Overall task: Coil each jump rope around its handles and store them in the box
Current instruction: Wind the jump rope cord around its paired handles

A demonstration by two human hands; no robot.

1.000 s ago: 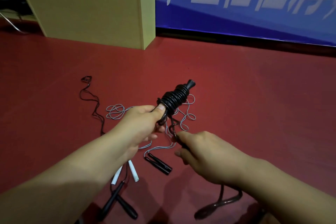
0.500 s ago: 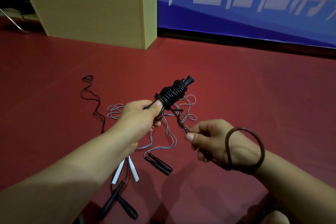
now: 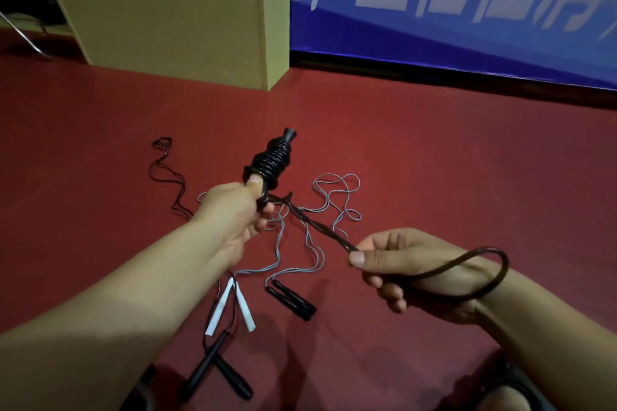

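My left hand [image 3: 233, 213] grips the black handles of a jump rope, with a thick coil of black rope [image 3: 272, 162] wound round them and pointing up and away. The free end of that rope [image 3: 320, 227] runs taut down to my right hand [image 3: 410, 264], which pinches it between thumb and fingers; the tail loops over my right wrist. On the red floor below lie a grey rope [image 3: 334, 200] with black handles [image 3: 290, 299], a pair of white handles [image 3: 230, 305] and a pair of black handles [image 3: 213, 367] with a thin black cord [image 3: 167, 173].
A tall yellow-green box [image 3: 173, 10] stands on the floor at the back left. A blue banner [image 3: 467, 10] covers the wall at the back right. A metal chair leg [image 3: 20, 30] shows at the far left.
My right hand has drawn the rope's free end out to the right and lower, stretching it taut. My left hand has lifted the coiled handles and tilted them more upright.
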